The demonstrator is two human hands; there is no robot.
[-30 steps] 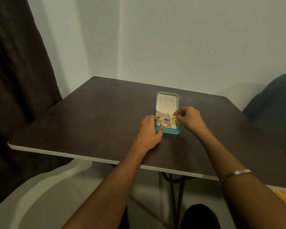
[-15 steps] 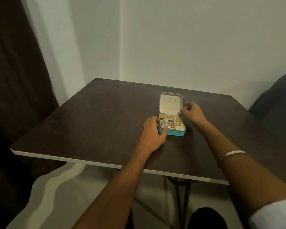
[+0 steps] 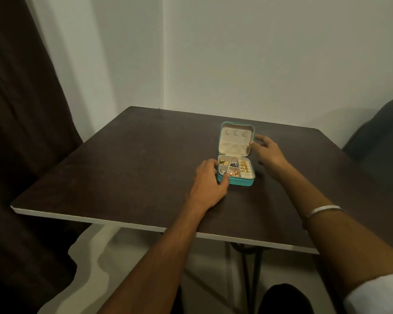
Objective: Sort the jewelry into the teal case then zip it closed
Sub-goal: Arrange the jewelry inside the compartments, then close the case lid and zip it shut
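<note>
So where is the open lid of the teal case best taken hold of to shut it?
By the lid's free right edge, from the right, where the right hand already is. It stands open with the hinge at the near side, and the left hand steadies the base.

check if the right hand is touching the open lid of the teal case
Touching. The head view shows the right hand with its fingertips against the right edge of the raised lid; no gap is visible.

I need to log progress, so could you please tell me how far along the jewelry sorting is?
Sorting looks done: the jewelry sits in the compartments of the teal case. In hand: the left hand steadies the base, and the right hand touches the open lid. Left: close and zip.
</note>
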